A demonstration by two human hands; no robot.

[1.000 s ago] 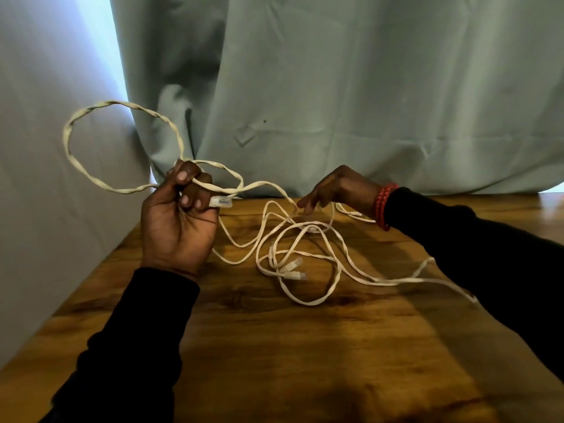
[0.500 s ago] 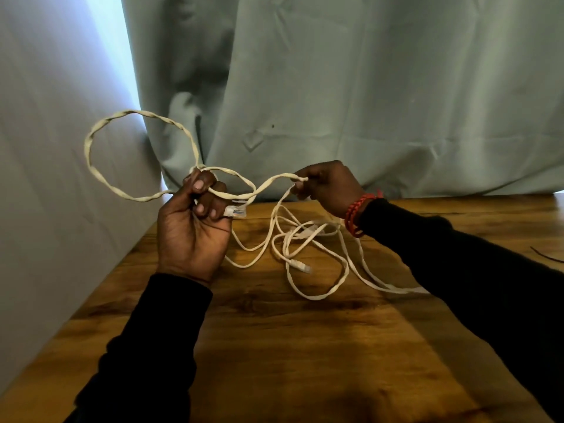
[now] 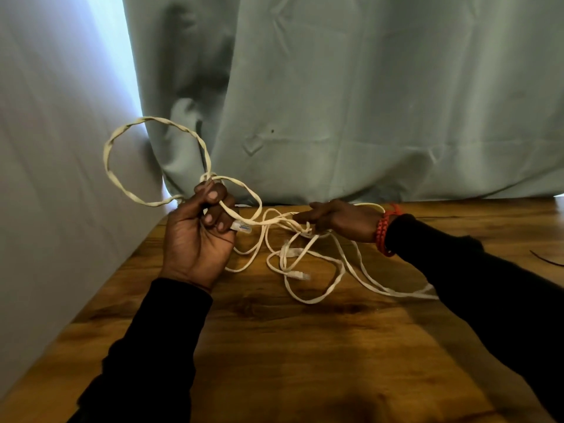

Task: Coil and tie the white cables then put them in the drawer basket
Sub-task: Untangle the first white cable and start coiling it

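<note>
Two loops now sit in your left hand (image 3: 198, 239), gripped tight; your right hand (image 3: 338, 219), fingers loosely extended, has dropped back onto the slack white cable (image 3: 317, 270) for another.

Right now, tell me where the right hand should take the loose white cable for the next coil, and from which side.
Take the loose white cable on the flat strand running from the left hand toward the right hand, probably near the right fingers. Come from above, thumb over the flat face. That stretch looks free, while the loops lower on the wooden table cross one another.
</note>
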